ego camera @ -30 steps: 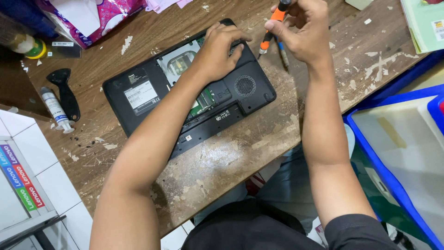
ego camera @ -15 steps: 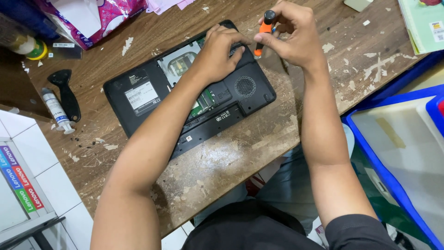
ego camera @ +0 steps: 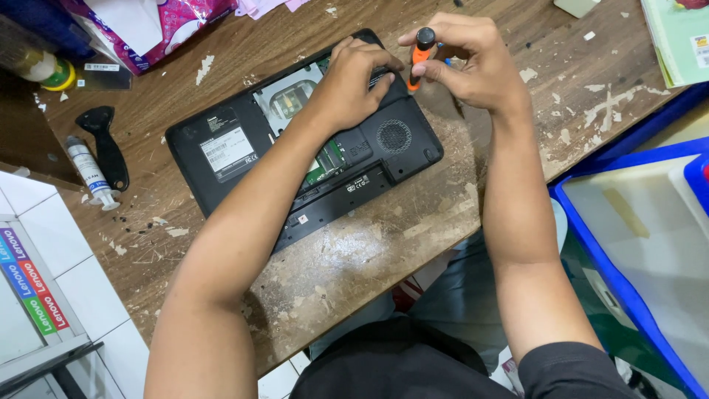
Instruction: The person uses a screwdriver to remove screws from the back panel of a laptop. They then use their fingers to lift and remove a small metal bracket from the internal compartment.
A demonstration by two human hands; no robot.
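At the far left a white tiled surface (ego camera: 44,258) with a strip of coloured stickers meets the edge of a worn wooden counter (ego camera: 384,244), scratched and flecked with pale patches. Near that edge a small white tube (ego camera: 90,171) lies just beside a black-handled tool (ego camera: 107,148), the two almost touching. Above them, at the top left, sit a round yellow-capped container (ego camera: 48,72) and a pink and white plastic bag (ego camera: 148,26).

A black laptop (ego camera: 229,151) lies upside down in the middle of the counter, set at a slant. Part of its bottom cover is off, so a green circuit board and a metal-sided bay show; a round vent grille sits near its right end.

The left hand (ego camera: 354,77) lies flat on the laptop's underside near the upper right corner, fingers spread and pressing down, its grip released and holding nothing. Just to its right, the right hand (ego camera: 473,63) has its grip clenched around an orange screwdriver (ego camera: 421,55) with a black cap. The screwdriver stands nearly upright, pinched by fingertips and thumb, its lower end at the laptop's upper right corner, close to the left hand's fingertips. The tip itself is hidden.

Further right, a green-edged booklet (ego camera: 679,37) lies at the counter's top corner, and a blue-rimmed bin (ego camera: 591,244) stands below the counter's edge.
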